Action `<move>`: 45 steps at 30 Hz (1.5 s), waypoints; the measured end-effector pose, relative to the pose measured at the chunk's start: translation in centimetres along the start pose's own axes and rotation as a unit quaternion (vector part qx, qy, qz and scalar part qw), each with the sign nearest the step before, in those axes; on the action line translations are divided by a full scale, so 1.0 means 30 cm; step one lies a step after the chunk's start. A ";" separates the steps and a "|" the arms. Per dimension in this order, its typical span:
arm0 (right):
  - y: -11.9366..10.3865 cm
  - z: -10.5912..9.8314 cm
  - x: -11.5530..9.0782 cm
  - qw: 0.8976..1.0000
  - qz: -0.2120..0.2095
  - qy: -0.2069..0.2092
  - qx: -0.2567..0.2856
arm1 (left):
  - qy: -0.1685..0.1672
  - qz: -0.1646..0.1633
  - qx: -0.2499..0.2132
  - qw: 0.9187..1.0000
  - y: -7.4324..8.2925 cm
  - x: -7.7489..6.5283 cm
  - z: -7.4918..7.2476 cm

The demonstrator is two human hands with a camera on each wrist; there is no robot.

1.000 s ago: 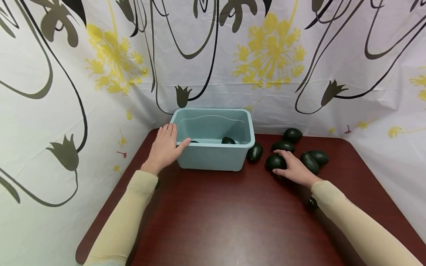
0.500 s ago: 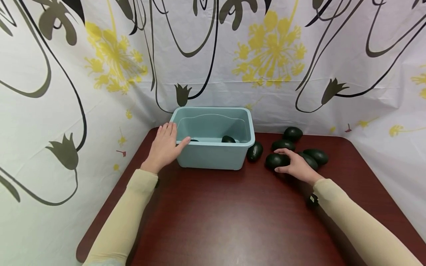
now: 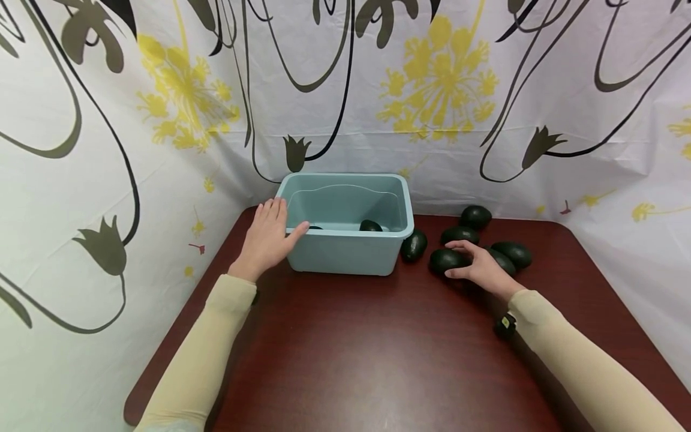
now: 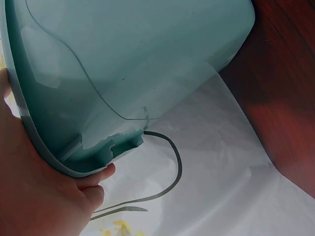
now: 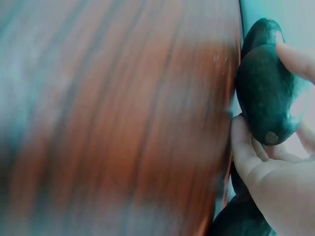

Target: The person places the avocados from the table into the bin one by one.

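My left hand [image 3: 263, 243] rests on the front left corner of a light blue plastic bin [image 3: 340, 255], fingers straight along the left side, thumb over the front rim. In the left wrist view, fingertips touch the outside of the bin's rim [image 4: 37, 140]. My right hand [image 3: 482, 271] holds a dark green avocado [image 3: 447, 261] between thumb and fingers, right of the bin. The right wrist view shows this avocado [image 5: 266, 96] with its stem end towards the camera. Inside the bin lies another avocado [image 3: 370, 226]; a second is mostly hidden behind the front wall.
One avocado [image 3: 414, 246] lies against the bin's right side. Several more, such as this avocado [image 3: 513, 254], lie around and behind my right hand. All are on a dark red wooden table [image 3: 367, 342]. A patterned white cloth [image 3: 345, 108] hangs along the table's back and sides.
My right hand has shifted slightly right and its fingers have settled round the avocado, which now shows more of its length. My left hand stays on the bin.
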State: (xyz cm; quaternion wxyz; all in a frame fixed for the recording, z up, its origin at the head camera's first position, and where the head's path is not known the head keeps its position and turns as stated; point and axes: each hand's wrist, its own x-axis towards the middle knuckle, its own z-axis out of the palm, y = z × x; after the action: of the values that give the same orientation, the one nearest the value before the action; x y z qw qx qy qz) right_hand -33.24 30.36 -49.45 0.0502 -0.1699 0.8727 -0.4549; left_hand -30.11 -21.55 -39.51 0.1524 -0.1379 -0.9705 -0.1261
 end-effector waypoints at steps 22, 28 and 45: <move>-0.039 0.024 -0.004 0.998 0.036 0.016 0.042 | 0.001 0.001 0.001 1.000 -0.007 0.004 0.009; -0.132 0.015 -0.038 0.998 0.045 0.013 0.033 | -0.002 0.000 0.000 1.000 -0.008 0.005 0.011; -0.072 0.008 -0.019 0.998 0.015 0.037 0.050 | 0.008 0.006 -0.002 1.000 -0.011 0.004 0.012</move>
State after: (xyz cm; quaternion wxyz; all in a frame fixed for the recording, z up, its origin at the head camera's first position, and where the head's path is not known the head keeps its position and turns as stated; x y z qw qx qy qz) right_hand -32.11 29.22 -47.89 0.0331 -0.1370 0.8527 -0.5030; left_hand -30.42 -21.73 -39.89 0.1608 -0.1428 -0.9681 -0.1283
